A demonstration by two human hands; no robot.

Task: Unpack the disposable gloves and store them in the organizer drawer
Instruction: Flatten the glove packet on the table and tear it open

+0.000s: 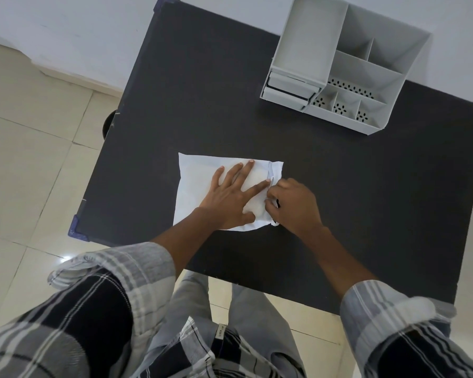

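Pressing pack flat, left hand fingers splayed; right hand pinches its crumpled edge. I note organizer well beyond fingertips, table between.

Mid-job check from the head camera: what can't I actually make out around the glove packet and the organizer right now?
- Packet contents: the white packet is opaque, and the left hand lies flat on it; no gloves show.
- Packet's right edge: the right hand covers it, so any opening or grip there is hidden.
- Organizer drawer: seen only from above; its inside is hidden.
- Table near right corner: covered by the right sleeve.
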